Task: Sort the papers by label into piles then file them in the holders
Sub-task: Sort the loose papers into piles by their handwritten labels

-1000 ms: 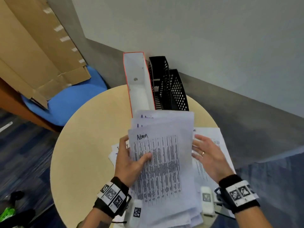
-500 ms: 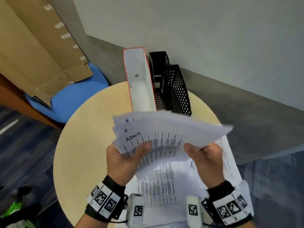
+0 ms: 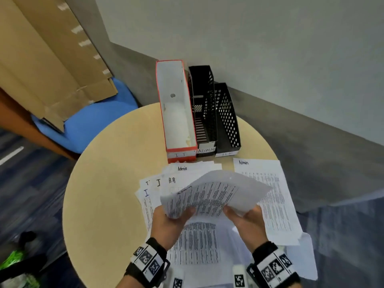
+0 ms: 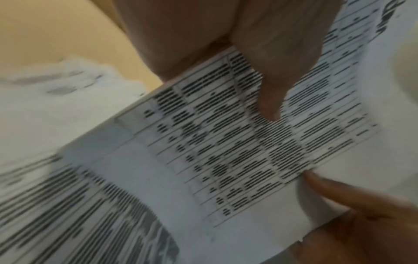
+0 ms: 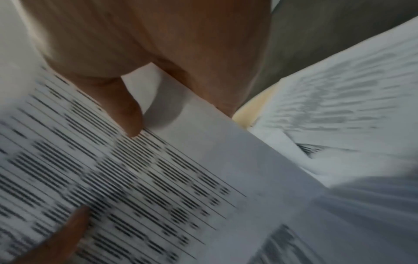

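**Sheaf of papers held above the desk in both hands**

At the near edge of the round desk (image 3: 99, 183), a sheaf of printed papers (image 3: 214, 194) is gripped from both sides and held above the surface. The left hand (image 3: 172, 223) pinches its left end, thumb on top and fingers (image 4: 269, 100) curled beneath; the right hand (image 3: 247, 223) pinches the right end in the same way, thumb pressed on the print. Beneath the hands a loose spread of papers (image 3: 197, 246) is laid across the near half of the desk, with handwritten labels "I", "H.R" and "Admin" showing at the fanned top edges. Toward the right edge a single sheet (image 3: 268, 183) marked "Admin" is laid flat. At the far edge three holders are stood side by side, touching: a red-and-white holder (image 3: 176, 109) labelled "I T", a black mesh holder (image 3: 204, 113) labelled "ADMIN", and a second black mesh holder (image 3: 227, 119) whose label cannot be read.
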A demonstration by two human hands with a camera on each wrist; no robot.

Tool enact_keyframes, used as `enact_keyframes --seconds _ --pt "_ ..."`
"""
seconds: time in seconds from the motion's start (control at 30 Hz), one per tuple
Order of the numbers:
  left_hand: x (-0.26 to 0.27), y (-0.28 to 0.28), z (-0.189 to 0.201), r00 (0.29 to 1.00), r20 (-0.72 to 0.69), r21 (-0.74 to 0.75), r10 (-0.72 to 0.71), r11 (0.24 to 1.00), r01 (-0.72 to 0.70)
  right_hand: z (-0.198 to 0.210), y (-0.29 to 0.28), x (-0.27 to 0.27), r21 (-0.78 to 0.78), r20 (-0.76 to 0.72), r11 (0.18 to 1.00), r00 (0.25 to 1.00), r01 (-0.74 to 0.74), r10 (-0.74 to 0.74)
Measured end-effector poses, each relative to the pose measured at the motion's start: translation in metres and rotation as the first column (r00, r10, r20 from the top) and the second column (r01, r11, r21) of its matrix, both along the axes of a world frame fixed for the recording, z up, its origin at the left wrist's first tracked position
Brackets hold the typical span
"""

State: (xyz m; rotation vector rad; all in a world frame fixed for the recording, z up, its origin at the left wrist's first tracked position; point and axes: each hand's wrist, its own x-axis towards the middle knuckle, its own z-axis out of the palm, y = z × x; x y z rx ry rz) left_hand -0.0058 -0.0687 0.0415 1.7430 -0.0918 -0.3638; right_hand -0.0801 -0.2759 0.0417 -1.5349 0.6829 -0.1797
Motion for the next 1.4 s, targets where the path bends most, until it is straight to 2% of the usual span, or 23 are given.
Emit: enact_keyframes --seconds 0.1,0.17,0.23,0.3,0.37,0.43,0.57,0.63,0.73,0.83,1.0,1.13,1.2,1.23,1.3,1.33,1.37,1.4 --pt "0.007 -0.007 -0.023 0.995 -0.069 0.079 -0.076 0.994 0.081 -0.01 -0.014 0.006 -0.069 -0.036 0.995 0.997 0.068 -0.07" --pt "0.013 -0.005 -0.043 0.995 -0.06 0.268 -0.085 0.958 0.098 -0.011 -0.049 0.012 -0.075 -0.05 0.985 0.986 0.156 -0.16" --pt "0.017 0.0 -0.065 0.994 -0.096 0.514 -0.057 0.852 0.099 -0.019 -0.099 0.017 -0.136 -0.108 0.969 0.969 0.205 -0.22" --pt "0.015 0.004 -0.083 0.988 -0.152 0.675 -0.022 0.728 0.12 -0.028 -0.149 0.02 -0.236 -0.188 0.952 0.951 0.197 -0.244" --pt "0.008 0.003 -0.095 0.99 -0.14 0.757 -0.013 0.643 0.115 -0.036 -0.193 0.021 -0.289 -0.305 0.945 0.92 0.157 -0.246" --pt "0.003 0.0 -0.103 0.993 -0.116 0.782 0.013 0.618 0.083 -0.041 -0.227 0.021 -0.304 -0.444 0.95 0.872 0.07 -0.206" --pt "0.004 -0.003 -0.105 0.983 -0.15 0.786 0.107 0.616 0.053 -0.067 -0.271 0.024 -0.315 -0.647 0.943 0.751 -0.104 -0.133" --pt "0.006 -0.002 -0.106 0.979 -0.155 0.783 0.134 0.621 0.039 -0.076 -0.28 0.028 -0.296 -0.703 0.941 0.704 -0.161 -0.101" --pt "0.01 0.003 -0.111 0.959 -0.167 0.742 0.23 0.67 -0.031 -0.088 -0.281 0.03 -0.283 -0.741 0.934 0.668 -0.217 -0.069" --pt "0.01 0.006 -0.106 0.947 -0.135 0.7 0.291 0.704 -0.116 -0.1 -0.277 0.033 -0.289 -0.732 0.931 0.678 -0.221 -0.066" --pt "0.0 0.011 -0.093 0.962 -0.091 0.57 0.256 0.806 -0.16 -0.11 -0.265 0.032 -0.372 -0.672 0.919 0.72 -0.128 -0.172" --pt "-0.003 0.016 -0.09 0.943 -0.113 0.462 0.314 0.856 -0.23 -0.102 -0.239 0.024 -0.541 -0.535 0.841 0.777 -0.014 -0.332" --pt "-0.003 0.016 -0.089 0.928 -0.16 0.369 0.336 0.892 -0.26 -0.09 -0.214 0.02 -0.601 -0.463 0.799 0.819 -0.008 -0.339" --pt "-0.003 0.015 -0.088 0.922 -0.186 0.316 0.34 0.909 -0.272 -0.084 -0.196 0.018 -0.578 -0.435 0.816 0.855 -0.024 -0.282" --pt "-0.002 0.01 -0.081 0.91 -0.235 0.221 0.343 0.93 -0.293 -0.067 -0.152 0.015 -0.384 -0.395 0.911 0.918 -0.151 -0.014" --pt "-0.001 0.007 -0.08 0.904 -0.253 0.179 0.343 0.935 -0.305 -0.06 -0.127 0.013 -0.232 -0.372 0.94 0.915 -0.251 0.153" --pt "-0.001 0.005 -0.079 0.901 -0.274 0.135 0.336 0.941 -0.31 -0.051 -0.103 0.011 -0.095 -0.351 0.935 0.89 -0.342 0.291" --pt "-0.001 0.003 -0.078 0.901 -0.303 0.089 0.312 0.95 -0.299 -0.045 -0.081 0.009 -0.005 -0.331 0.92 0.869 -0.391 0.368"
